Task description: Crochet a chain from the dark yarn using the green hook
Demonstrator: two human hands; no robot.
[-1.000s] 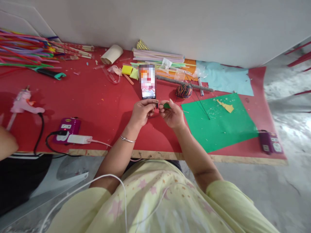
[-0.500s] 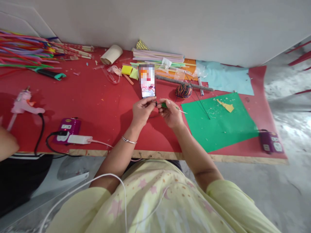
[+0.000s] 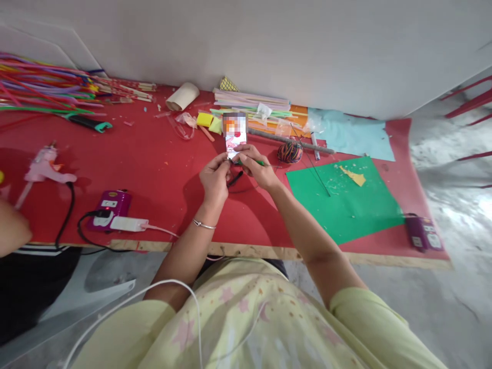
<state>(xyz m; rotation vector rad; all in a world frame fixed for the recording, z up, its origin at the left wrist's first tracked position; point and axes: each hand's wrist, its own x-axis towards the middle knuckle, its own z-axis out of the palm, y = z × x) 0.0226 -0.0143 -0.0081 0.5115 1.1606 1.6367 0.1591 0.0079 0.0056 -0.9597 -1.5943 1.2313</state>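
My left hand (image 3: 214, 182) is closed in a pinch on dark yarn, just in front of a phone. A short black strip (image 3: 235, 179) hangs below the fingertips. Close against it, my right hand (image 3: 258, 166) grips a green-handled crochet hook (image 3: 262, 163); the hook's tip is hidden among the fingers. The phone (image 3: 235, 134) stands upright with its screen lit, its lower edge partly covered by my fingers. To the right of my hands lies a multicoloured yarn ball (image 3: 289, 152).
A green sheet (image 3: 326, 205) with a yellow scrap (image 3: 353, 177) lies at right. Behind are bundled sticks (image 3: 253, 98) and a cardboard tube (image 3: 183, 97). A glue gun (image 3: 48, 166) and purple power socket (image 3: 115, 201) sit at left. Another person's arm (image 3: 13, 228) shows at the left edge.
My right hand has turned and moved left, over the phone's lower edge; the hook's metal end no longer sticks out to the right. The black strip now shows below my hands. The view has shifted slightly.
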